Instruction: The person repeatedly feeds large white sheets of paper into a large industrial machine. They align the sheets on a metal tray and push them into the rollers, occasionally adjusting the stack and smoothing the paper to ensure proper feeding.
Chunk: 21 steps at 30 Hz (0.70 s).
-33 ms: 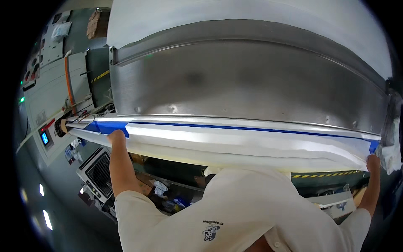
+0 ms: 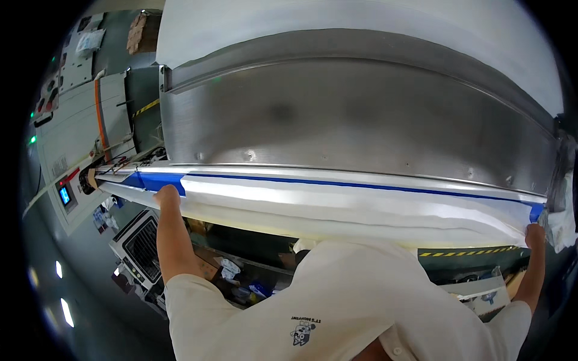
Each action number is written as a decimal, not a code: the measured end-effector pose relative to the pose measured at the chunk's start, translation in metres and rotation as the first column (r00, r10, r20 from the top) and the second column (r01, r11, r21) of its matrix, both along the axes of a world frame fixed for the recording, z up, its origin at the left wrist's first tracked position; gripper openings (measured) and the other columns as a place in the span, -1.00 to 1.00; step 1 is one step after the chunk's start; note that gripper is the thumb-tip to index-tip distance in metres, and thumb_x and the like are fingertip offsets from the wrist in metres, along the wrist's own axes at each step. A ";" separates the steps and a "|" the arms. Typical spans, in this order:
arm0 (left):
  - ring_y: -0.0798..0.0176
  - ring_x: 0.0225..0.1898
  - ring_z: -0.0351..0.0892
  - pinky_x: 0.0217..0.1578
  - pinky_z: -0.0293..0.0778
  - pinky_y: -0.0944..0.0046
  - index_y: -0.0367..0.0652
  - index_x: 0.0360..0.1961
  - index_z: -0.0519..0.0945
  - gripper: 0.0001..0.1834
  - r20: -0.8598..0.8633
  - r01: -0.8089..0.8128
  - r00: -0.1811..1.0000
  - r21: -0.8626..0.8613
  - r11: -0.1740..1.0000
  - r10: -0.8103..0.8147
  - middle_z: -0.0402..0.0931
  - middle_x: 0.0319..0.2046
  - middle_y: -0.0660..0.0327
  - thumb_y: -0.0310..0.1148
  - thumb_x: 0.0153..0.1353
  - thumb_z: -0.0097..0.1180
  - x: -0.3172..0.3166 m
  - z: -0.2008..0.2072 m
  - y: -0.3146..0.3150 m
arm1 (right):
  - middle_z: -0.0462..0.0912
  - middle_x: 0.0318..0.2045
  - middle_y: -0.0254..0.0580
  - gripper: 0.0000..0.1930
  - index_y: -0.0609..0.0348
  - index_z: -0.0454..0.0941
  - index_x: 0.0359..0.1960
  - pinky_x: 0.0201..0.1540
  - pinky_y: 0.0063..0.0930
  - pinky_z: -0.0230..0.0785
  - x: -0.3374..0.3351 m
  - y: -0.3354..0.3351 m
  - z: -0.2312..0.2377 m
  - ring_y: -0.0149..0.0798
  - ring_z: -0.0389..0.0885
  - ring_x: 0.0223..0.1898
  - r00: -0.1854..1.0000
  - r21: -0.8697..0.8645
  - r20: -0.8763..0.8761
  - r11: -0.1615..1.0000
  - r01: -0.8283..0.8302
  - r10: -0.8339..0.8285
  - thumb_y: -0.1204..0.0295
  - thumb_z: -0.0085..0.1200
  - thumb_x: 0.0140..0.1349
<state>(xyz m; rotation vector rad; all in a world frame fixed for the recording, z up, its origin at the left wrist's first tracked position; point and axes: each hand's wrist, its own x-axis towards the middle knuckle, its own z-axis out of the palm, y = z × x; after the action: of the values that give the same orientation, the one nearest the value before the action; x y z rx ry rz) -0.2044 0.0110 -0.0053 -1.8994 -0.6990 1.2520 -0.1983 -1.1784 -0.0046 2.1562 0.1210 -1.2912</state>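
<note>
A long white sheet (image 2: 355, 207) stretches sideways in front of me, with loose folds running along it. Along its far side runs a thin blue strip (image 2: 289, 181), broadening into a blue patch (image 2: 158, 181) at the left end and a small blue piece (image 2: 535, 212) at the right. My left hand (image 2: 168, 195) is closed on the sheet's left end, just below the blue patch. Far out to the right, my right hand (image 2: 533, 235) grips the sheet's other corner. The fingertips of both hands are largely hidden.
Beyond the sheet rises a wide metal panel (image 2: 361, 114), with white material (image 2: 361, 15) above it. Machine cabinet (image 2: 78, 132) and small lit display (image 2: 65, 194) stand left. Below are a grilled appliance (image 2: 142, 242), a cluttered shelf (image 2: 241, 277) and yellow-black floor tape (image 2: 463, 251).
</note>
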 end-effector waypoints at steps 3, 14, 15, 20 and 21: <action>-0.04 -0.08 0.58 -0.11 0.49 0.01 -0.03 -0.05 0.55 -0.71 0.280 0.064 0.959 -0.052 0.997 -0.047 0.56 -0.06 0.06 -0.38 0.21 -0.06 -0.014 -0.014 0.015 | 0.61 -0.28 0.07 -0.72 0.19 0.59 -0.36 -0.10 -0.14 0.44 -0.012 -0.008 -0.003 0.09 0.57 -0.17 0.994 -0.015 -0.065 0.996 0.089 -0.089 0.38 0.12 -0.19; 0.01 -0.30 0.59 -0.29 0.47 0.11 -0.18 -0.06 0.56 -0.67 0.764 0.324 0.611 -0.481 0.815 0.208 0.61 -0.30 0.04 -0.20 0.30 -0.05 -0.052 -0.017 -0.168 | 0.66 -0.25 -0.02 -0.66 0.10 0.62 -0.20 -0.11 -0.13 0.49 0.020 0.099 0.017 0.02 0.62 -0.14 0.950 -0.046 -0.138 0.960 0.275 -0.279 0.35 0.13 -0.09; 0.03 -0.33 0.60 -0.31 0.47 0.14 -0.20 -0.10 0.57 -0.67 0.757 0.345 0.611 -0.517 0.783 0.231 0.61 -0.33 0.05 -0.20 0.30 -0.04 -0.056 -0.011 -0.187 | 0.66 -0.28 -0.03 -0.70 0.10 0.62 -0.23 -0.13 -0.12 0.49 0.010 0.101 0.018 0.02 0.62 -0.16 0.961 0.029 -0.027 0.961 0.274 -0.274 0.35 0.10 -0.05; 0.10 -0.57 0.49 -0.49 0.38 0.18 -0.27 -0.41 0.61 -0.65 0.763 0.292 0.365 -0.638 0.713 0.534 0.53 -0.60 0.06 -0.19 0.31 -0.02 -0.099 -0.028 -0.217 | 0.62 -0.46 -0.04 -0.76 0.09 0.54 -0.43 -0.30 -0.08 0.43 -0.031 0.200 -0.001 0.10 0.59 -0.34 0.687 0.566 0.335 0.721 0.401 -0.645 0.19 0.02 0.16; 0.11 -0.59 0.47 -0.51 0.36 0.18 -0.27 -0.43 0.60 -0.65 0.788 0.297 0.337 -0.609 0.736 0.516 0.51 -0.62 0.05 -0.20 0.31 -0.03 -0.100 -0.031 -0.218 | 0.57 -0.52 -0.02 -0.70 0.11 0.49 -0.47 -0.37 -0.07 0.36 -0.039 0.226 -0.001 0.14 0.54 -0.40 0.589 0.679 0.329 0.618 0.396 -0.738 0.13 -0.01 0.22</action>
<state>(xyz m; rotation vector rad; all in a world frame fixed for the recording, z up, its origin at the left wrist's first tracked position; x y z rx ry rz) -0.3043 -0.2070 -0.0360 -3.3401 -1.0494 0.2175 -0.2377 -0.9519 -0.0059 3.1995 -0.6516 -0.8655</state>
